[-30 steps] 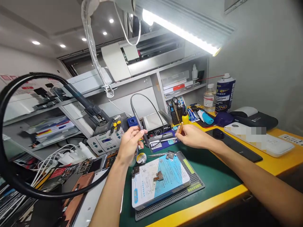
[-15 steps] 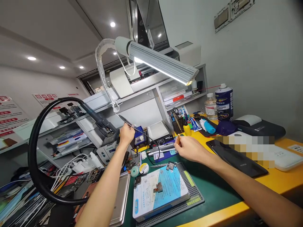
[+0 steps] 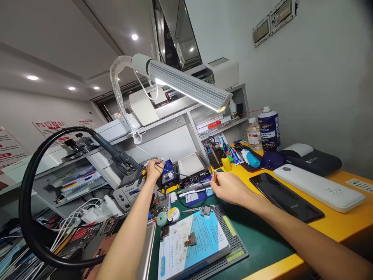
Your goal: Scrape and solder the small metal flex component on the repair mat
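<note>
My left hand (image 3: 154,170) is closed around the dark, slender handle of a corded tool that looks like a soldering iron; its cord (image 3: 177,175) trails to the right. The hand is beside a blue device (image 3: 168,168) at the back of the bench. My right hand (image 3: 229,186) pinches a slim copper-coloured tool (image 3: 215,176), mostly hidden by the fingers. In front of me lies a thick white-and-blue block (image 3: 201,241), on a grey perforated mat (image 3: 237,243). On the block sit a small module with a flex cable (image 3: 190,239), a grey square part (image 3: 207,210) and a dark part (image 3: 164,232).
A black phone (image 3: 287,198) and a white power bank (image 3: 319,186) lie at the right. A lamp (image 3: 189,87) hangs overhead, and a black hose (image 3: 27,194) loops at the left. Behind are a yellow bottle (image 3: 226,163) and a spray can (image 3: 268,130).
My left hand has lowered with the tool, whose raised end no longer sticks up. My right hand keeps its pinch. The whole view has shifted slightly.
</note>
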`<act>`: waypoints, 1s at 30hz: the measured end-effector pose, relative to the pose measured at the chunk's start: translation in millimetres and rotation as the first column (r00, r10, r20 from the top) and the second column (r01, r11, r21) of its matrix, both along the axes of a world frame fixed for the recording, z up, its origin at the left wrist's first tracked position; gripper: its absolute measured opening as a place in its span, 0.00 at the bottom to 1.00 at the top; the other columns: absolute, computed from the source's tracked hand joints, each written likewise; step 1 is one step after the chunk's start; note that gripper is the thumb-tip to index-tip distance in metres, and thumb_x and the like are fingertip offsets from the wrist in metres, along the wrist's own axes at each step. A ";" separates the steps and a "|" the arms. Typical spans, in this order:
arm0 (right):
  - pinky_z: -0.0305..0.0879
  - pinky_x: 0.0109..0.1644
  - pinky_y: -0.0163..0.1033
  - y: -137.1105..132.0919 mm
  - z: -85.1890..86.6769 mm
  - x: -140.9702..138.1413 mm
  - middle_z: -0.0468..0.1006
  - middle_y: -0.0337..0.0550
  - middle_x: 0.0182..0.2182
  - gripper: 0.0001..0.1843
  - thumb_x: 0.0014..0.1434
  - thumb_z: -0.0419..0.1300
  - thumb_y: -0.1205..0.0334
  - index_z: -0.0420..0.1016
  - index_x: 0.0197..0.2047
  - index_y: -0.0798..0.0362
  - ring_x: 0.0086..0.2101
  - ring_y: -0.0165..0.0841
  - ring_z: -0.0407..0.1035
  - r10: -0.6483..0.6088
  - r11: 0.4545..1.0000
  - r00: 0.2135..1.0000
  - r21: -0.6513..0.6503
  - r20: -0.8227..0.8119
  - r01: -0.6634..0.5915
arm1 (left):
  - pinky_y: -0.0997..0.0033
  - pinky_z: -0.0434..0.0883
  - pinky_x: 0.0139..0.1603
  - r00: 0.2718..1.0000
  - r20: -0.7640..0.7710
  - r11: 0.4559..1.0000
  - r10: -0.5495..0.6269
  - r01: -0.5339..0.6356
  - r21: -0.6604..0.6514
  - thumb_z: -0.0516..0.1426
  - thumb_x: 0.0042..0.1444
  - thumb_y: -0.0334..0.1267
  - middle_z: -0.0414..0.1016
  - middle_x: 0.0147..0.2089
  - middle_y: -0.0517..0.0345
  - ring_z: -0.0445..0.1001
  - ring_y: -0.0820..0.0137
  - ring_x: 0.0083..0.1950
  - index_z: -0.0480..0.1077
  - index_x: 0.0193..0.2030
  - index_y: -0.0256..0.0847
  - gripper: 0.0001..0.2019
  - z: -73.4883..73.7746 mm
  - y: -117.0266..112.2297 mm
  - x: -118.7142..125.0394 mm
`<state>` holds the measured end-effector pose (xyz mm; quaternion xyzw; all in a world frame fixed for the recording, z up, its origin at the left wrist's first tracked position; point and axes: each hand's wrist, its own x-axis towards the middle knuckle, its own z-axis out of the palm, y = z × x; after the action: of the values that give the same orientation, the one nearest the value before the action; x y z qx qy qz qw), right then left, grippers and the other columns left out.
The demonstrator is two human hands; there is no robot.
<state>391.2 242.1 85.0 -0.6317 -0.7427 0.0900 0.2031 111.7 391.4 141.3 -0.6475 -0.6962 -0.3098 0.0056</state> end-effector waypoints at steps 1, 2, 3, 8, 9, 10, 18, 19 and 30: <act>0.78 0.49 0.47 0.5 0.0 0.4 0.81 0.46 0.47 0.15 0.72 0.62 0.53 0.77 0.52 0.56 0.43 0.37 0.78 -0.002 1.000 1.000 -0.003 0.008 0.002 | 0.55 0.80 0.51 1.000 -0.009 1.000 -0.007 0.006 -0.022 0.61 0.68 0.45 0.77 0.57 0.49 0.79 0.62 0.52 0.72 0.59 0.38 0.18 2.3 -2.5 0.5; 0.78 0.49 0.47 1.2 -0.1 0.7 0.81 0.47 0.47 0.15 0.72 0.62 0.53 0.77 0.52 0.56 0.43 0.36 0.78 -0.001 1.000 1.000 -0.008 0.017 0.001 | 0.55 0.80 0.50 1.000 -0.023 0.999 -0.016 0.015 -0.046 0.61 0.68 0.45 0.77 0.57 0.49 0.79 0.62 0.51 0.72 0.59 0.38 0.18 5.1 -5.7 0.9; 0.78 0.48 0.47 2.0 -0.2 1.0 0.81 0.47 0.47 0.15 0.72 0.62 0.53 0.77 0.52 0.56 0.43 0.36 0.78 0.003 1.000 1.000 -0.013 0.028 -0.002 | 0.55 0.80 0.50 0.999 -0.044 0.997 -0.029 0.026 -0.068 0.61 0.68 0.45 0.77 0.57 0.49 0.79 0.62 0.51 0.72 0.60 0.38 0.18 8.0 -9.5 1.1; 0.77 0.50 0.48 6.1 -1.1 4.3 0.80 0.47 0.49 0.15 0.71 0.62 0.54 0.77 0.54 0.56 0.45 0.37 0.78 0.075 0.997 0.993 -0.027 0.096 -0.073 | 0.51 0.78 0.56 0.967 -0.230 0.987 -0.105 0.074 -0.142 0.62 0.67 0.44 0.76 0.59 0.48 0.78 0.59 0.56 0.73 0.59 0.39 0.17 20.0 -33.6 -3.1; 0.77 0.50 0.49 6.5 -1.3 5.6 0.80 0.47 0.49 0.15 0.72 0.62 0.54 0.77 0.54 0.55 0.45 0.38 0.78 0.098 0.995 0.989 -0.029 0.113 -0.095 | 0.50 0.77 0.57 0.956 -0.270 0.985 -0.117 0.076 -0.156 0.62 0.67 0.44 0.75 0.60 0.48 0.77 0.58 0.58 0.73 0.59 0.39 0.17 21.5 -39.8 -5.2; 0.77 0.51 0.49 6.6 -1.7 7.0 0.80 0.47 0.49 0.15 0.72 0.62 0.54 0.77 0.54 0.55 0.46 0.38 0.77 0.123 0.992 0.984 -0.033 0.132 -0.119 | 0.49 0.76 0.58 0.944 -0.306 0.983 -0.123 0.073 -0.170 0.62 0.67 0.44 0.75 0.61 0.48 0.76 0.58 0.59 0.72 0.60 0.40 0.18 22.7 -46.9 -7.6; 0.76 0.51 0.49 3.8 -13.9 18.5 0.80 0.45 0.46 0.11 0.70 0.64 0.57 0.78 0.49 0.55 0.44 0.37 0.77 0.318 0.941 0.911 -0.207 0.264 -0.268 | 0.53 0.77 0.54 0.859 -0.388 0.882 -0.334 0.139 -0.451 0.61 0.67 0.47 0.80 0.50 0.52 0.79 0.63 0.49 0.76 0.51 0.38 0.15 33.4 -149.2 -30.9; 0.76 0.50 0.49 4.7 -16.2 19.8 0.80 0.45 0.45 0.11 0.70 0.64 0.57 0.78 0.48 0.55 0.44 0.37 0.76 0.329 0.935 0.906 -0.225 0.266 -0.273 | 0.56 0.77 0.51 0.849 -0.359 0.843 -0.388 0.169 -0.511 0.61 0.67 0.48 0.81 0.47 0.54 0.80 0.64 0.46 0.77 0.49 0.38 0.14 31.6 -163.1 -32.5; 0.69 0.43 0.38 -3.8 3.4 8.3 0.85 0.46 0.44 0.23 0.68 0.58 0.42 0.84 0.50 0.50 0.43 0.41 0.79 0.335 0.938 0.942 -0.104 0.036 -0.330 | 0.52 0.72 0.62 0.788 -0.290 0.771 -0.543 0.330 -0.544 0.59 0.63 0.44 0.77 0.61 0.46 0.76 0.56 0.61 0.71 0.62 0.39 0.22 -29.1 -203.3 -32.1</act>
<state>399.5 238.4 88.5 -0.5086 -0.8386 0.1419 0.1343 79.6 188.1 112.2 -0.8283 -0.5553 0.0256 -0.0701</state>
